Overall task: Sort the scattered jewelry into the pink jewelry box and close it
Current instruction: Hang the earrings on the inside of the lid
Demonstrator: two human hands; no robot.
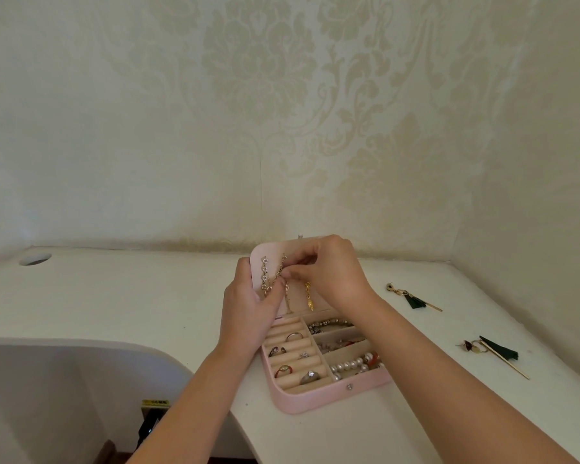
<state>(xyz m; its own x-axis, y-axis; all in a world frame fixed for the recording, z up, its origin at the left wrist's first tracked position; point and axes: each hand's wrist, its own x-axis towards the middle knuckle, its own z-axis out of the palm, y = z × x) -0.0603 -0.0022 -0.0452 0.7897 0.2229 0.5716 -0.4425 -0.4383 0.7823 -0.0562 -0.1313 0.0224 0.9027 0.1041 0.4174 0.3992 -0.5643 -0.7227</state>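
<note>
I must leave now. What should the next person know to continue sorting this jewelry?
Left hand and right hand both pinch a thin chain against the open lid of the pink jewelry box.
Done: rings, bracelets and pearl beads lie in its compartments.
To do: hang the chain, bring in the far tassel earring and the near tassel earring from the table, close the box.

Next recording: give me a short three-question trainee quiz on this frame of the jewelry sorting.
1. True or false: the jewelry box is shut.
2. How many tassel earrings lie on the table?
3. The right hand pinches: A) a ring, B) a chain on the lid, C) the pearl bracelet.
Key: 1 false; 2 two; 3 B.
</note>
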